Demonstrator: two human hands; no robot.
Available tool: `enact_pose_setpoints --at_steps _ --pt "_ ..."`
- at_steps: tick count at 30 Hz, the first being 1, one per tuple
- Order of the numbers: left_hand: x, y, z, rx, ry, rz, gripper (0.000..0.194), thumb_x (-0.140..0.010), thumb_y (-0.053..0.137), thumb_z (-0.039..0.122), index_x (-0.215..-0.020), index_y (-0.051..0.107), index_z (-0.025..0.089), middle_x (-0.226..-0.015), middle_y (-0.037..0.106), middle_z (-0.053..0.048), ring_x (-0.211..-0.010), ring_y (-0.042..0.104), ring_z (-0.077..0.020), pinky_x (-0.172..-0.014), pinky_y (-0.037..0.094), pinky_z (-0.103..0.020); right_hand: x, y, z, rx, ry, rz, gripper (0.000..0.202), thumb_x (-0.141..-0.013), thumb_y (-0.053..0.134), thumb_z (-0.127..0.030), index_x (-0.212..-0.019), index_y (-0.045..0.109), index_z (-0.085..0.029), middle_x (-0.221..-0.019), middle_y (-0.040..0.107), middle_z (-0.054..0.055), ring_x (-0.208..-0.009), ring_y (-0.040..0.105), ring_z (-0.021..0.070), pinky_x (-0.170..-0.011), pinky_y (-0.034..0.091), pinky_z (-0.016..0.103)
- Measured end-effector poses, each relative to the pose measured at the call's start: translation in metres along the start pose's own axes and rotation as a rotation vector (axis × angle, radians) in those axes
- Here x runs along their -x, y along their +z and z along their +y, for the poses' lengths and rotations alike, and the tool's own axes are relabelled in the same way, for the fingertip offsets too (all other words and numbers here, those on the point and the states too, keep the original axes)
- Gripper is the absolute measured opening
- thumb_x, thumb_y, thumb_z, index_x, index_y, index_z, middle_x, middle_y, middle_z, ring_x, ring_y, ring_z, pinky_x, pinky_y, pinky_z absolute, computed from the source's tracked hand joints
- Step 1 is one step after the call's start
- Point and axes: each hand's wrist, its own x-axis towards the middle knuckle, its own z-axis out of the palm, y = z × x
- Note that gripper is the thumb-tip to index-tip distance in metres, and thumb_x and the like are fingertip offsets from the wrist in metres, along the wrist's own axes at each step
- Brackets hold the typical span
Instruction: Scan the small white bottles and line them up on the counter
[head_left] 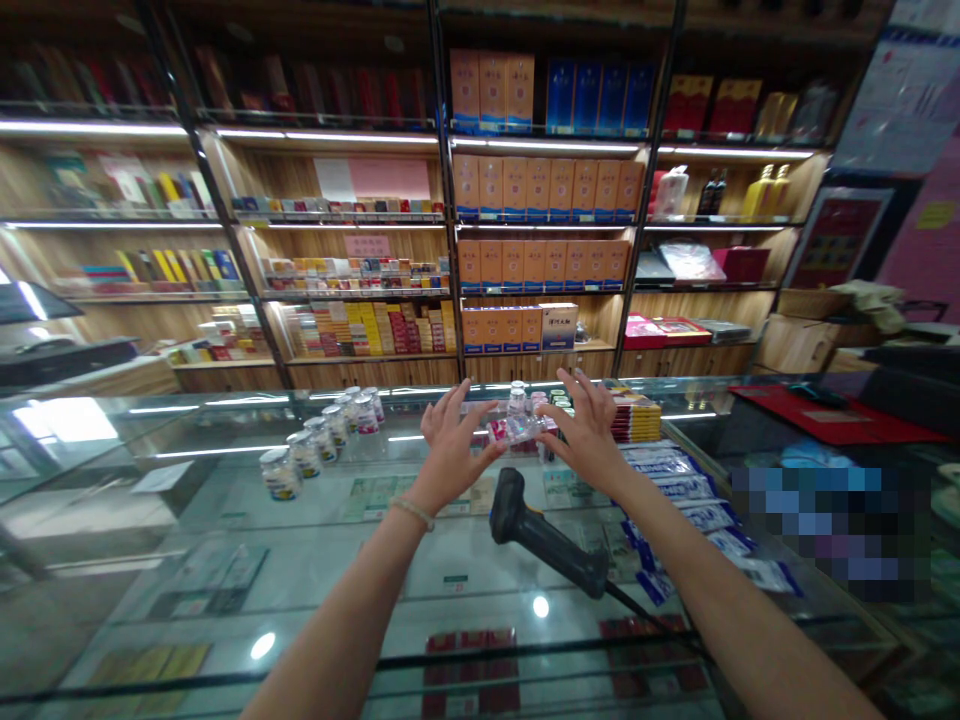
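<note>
Between my two hands is a small clear plastic bottle or pack with pink print (517, 428); its exact kind is hard to make out. My left hand (456, 440) has thumb and forefinger at its left end. At the right end, my right hand (585, 430) grips it likewise, other fingers raised. A small bottle with a white cap (517, 392) stands just behind. Below the hands, a black barcode scanner (547, 540) lies on the glass counter (322, 560), its cable running to the lower right.
Several small capped bottles (315, 438) stand in a row on the left. To the right are stacked yellow-and-red boxes (637, 418), blue-and-white packets (686, 490) and a red mat (840, 415). Shelves of boxed goods (532, 190) line the back wall.
</note>
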Motion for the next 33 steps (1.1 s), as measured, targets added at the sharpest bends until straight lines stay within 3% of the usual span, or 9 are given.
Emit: enact_pose_setpoints --at_steps 2,4,11,27,33 --pt "0.0026 -0.0062 0.0037 -0.083 0.063 0.051 0.063 -0.078 0.073 0.060 -0.133 0.061 0.033 -0.162 0.031 -0.012 -0.148 0.027 -0.0360 -0.121 0.009 -0.061 0.0001 0.0009 0.0004 -0.026 0.018 -0.009 0.025 -0.092 0.064 -0.040 -0.113 0.068 -0.027 -0.162 0.030 0.010 -0.150 0.019 0.0330 -0.119 0.014 0.059" --pt "0.0050 -0.0091 0.0055 -0.141 0.121 0.085 0.058 -0.074 0.078 0.058 -0.126 0.064 0.035 -0.160 0.034 -0.010 -0.148 0.028 -0.0360 -0.122 0.005 -0.060 0.0003 0.0024 0.0008 -0.050 0.030 -0.030 0.023 -0.093 0.062 -0.039 -0.112 0.068 -0.027 -0.163 0.028 0.010 -0.150 0.018 0.0326 -0.119 0.014 0.060" --pt "0.0076 -0.0047 0.0027 -0.183 0.142 0.099 0.038 -0.080 0.074 0.051 -0.112 0.068 0.032 -0.156 0.041 -0.008 -0.146 0.033 -0.0348 -0.123 0.002 -0.058 0.0004 0.0073 0.0026 -0.115 0.065 -0.100 0.022 -0.093 0.060 -0.041 -0.108 0.070 -0.028 -0.167 0.019 0.006 -0.151 0.014 0.0336 -0.117 0.016 0.063" --pt "0.0082 -0.0056 -0.0008 -0.222 0.206 0.151 0.035 -0.080 0.074 0.053 -0.109 0.071 0.033 -0.157 0.042 -0.006 -0.146 0.033 -0.0342 -0.123 0.005 -0.058 0.0035 0.0095 0.0003 -0.121 0.091 -0.116 0.031 -0.099 0.049 -0.045 -0.099 0.073 -0.025 -0.165 0.026 0.007 -0.151 0.015 0.0323 -0.118 0.015 0.061" --pt "0.0089 -0.0061 -0.0007 -0.169 0.171 0.147 0.033 -0.080 0.074 0.051 -0.108 0.072 0.034 -0.155 0.045 -0.005 -0.145 0.034 -0.0345 -0.123 0.006 -0.058 -0.0004 0.0074 -0.0027 -0.034 0.044 -0.133 0.028 -0.101 0.047 -0.039 -0.108 0.071 -0.026 -0.165 0.027 0.007 -0.152 0.015 0.0297 -0.120 0.014 0.058"
